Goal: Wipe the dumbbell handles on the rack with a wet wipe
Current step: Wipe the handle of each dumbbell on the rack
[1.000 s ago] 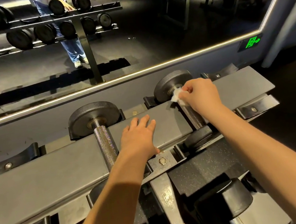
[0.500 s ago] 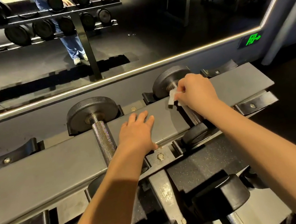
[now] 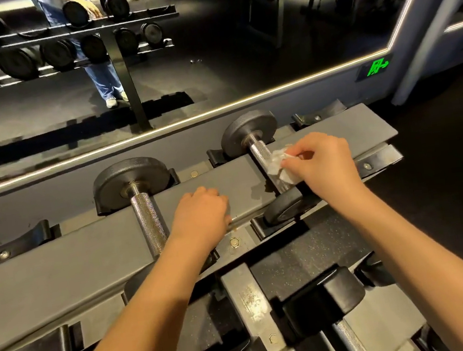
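Right hand fingers pinch crumpled wet wipe against dumbbell handle just left of them. Left hand fingers loosely bent on rack beam, empty.

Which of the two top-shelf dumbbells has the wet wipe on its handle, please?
The right-hand dumbbell: the right hand holds the wet wipe against its handle; the left dumbbell has a bare handle.
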`<state>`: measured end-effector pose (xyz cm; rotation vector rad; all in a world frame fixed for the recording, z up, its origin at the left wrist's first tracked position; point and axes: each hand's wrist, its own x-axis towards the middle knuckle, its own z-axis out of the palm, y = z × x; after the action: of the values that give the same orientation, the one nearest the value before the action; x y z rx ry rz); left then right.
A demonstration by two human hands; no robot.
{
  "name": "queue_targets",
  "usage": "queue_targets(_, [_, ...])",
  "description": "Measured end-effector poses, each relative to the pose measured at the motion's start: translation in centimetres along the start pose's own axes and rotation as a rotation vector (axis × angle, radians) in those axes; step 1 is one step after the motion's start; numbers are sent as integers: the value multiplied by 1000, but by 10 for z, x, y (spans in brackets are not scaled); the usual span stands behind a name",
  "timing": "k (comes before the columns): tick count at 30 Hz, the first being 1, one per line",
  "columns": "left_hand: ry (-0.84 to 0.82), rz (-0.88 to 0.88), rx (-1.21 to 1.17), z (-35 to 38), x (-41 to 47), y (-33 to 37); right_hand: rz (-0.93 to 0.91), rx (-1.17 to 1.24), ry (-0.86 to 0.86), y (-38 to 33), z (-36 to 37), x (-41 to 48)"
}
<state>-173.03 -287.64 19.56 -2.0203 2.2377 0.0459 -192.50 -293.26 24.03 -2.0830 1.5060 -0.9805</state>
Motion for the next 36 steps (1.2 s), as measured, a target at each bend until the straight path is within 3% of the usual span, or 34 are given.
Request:
queue_targets(6, [134,178,-262,17,-45,56,-23,101,108,17,-25,-52])
queue_targets(11, [-73,232,-328,72,-74,100,12,90,75,62,-25,-130])
queue_targets(18, [-194,254,-379,142,-89,123,315,77,-120,137,-1,-222])
queue_targets(22, [-101,226,-354,168,-88,133,420,62,-169,170,10,-253])
queue_targets(33, [-45,253,-214,170,-91,150,379,15,-158,194,50,-235])
queue_targets(36, [-46,254,-213,171,-92,150,446,50,-175,201,62,-231])
